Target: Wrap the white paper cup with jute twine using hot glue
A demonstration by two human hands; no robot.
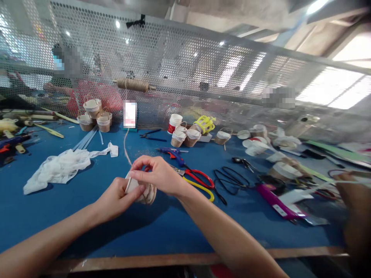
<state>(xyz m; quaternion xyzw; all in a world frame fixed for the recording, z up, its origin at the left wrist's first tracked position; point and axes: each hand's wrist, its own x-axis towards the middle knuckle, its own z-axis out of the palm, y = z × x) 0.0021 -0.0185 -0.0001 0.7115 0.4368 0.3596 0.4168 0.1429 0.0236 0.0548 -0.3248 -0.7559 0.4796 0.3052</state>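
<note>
While your left hand has the small pale cup gripped between thumb and fingers, your right hand sits over its top, thumb and fingers curled in at the rim. Can't tell if the right fingertips pinch twine or just the cup. Cup is tilted, held over the blue table, near side of mid-table. Twine runs from your hands up toward the spool on the mesh panel. White cloth lies crumpled to your left. Scissors with red and yellow handles sit just right of your right hand, glue gun beyond it.
</note>
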